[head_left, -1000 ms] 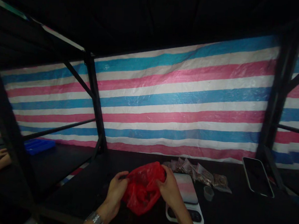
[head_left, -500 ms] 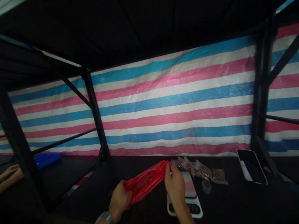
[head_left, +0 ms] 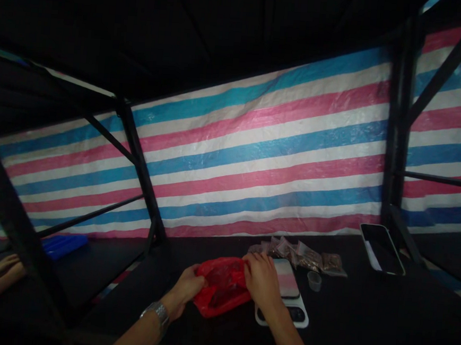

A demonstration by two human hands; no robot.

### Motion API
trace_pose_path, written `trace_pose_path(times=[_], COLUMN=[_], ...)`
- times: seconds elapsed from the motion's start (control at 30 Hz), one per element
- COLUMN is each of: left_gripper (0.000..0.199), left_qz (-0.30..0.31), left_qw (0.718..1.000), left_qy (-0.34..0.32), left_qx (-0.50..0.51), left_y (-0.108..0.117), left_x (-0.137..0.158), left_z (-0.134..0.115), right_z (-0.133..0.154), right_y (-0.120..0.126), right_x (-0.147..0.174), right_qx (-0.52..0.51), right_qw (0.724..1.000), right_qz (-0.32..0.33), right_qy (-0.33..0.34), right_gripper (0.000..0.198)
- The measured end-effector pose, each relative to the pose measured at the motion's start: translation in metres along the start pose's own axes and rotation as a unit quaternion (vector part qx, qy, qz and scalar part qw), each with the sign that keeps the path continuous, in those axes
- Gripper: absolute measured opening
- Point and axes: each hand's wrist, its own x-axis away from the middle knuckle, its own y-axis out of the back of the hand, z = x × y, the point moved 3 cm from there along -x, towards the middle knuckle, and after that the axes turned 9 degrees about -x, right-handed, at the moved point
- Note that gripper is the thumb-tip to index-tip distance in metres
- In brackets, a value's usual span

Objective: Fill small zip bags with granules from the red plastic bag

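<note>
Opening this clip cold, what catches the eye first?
The striped blue, pink and white tarp fills the back wall behind black shelf posts. Low in the middle, the left hand and right hand grip a crumpled red plastic bag over the dark bench, beside a small white scale.

Scale and packets just right.

Thin, crinkled red plastic bag — glossy woven striped tarp behind.
</note>
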Motion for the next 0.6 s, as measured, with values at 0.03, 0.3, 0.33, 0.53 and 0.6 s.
trace_pose_path(times=[0.03,0.3,0.33,0.53,0.6], left_gripper=[0.033,0.034,0.034,0.032,0.035], left_qz=[-0.008,-0.056,-0.044,-0.016,-0.064], left_qw=[1.000,0.995,0.995,0.996,0.991], left_qy=[0.000,0.027,0.030,0.009,-0.033], left_qx=[-0.008,-0.083,-0.082,-0.087,-0.113], left_y=[0.002,0.025,0.024,0.013,0.015], left_x=[-0.002,-0.015,-0.017,-0.033,-0.036], left_z=[-0.001,0.003,0.004,-0.003,-0.010], right_z=[-0.001,-0.025,-0.028,-0.019,-0.008], right_y=[-0.003,-0.029,-0.030,-0.018,-0.017], right_x=[-0.001,-0.028,-0.031,-0.033,-0.028], right_qx=[-0.011,-0.151,-0.155,-0.106,-0.077], right_qw=[1.000,0.986,0.985,0.991,0.996], right_qz=[-0.001,-0.061,-0.073,-0.085,-0.034], right_qy=[-0.002,-0.023,-0.024,-0.002,0.027], right_gripper=[0.014,0.026,0.027,0.030,0.040])
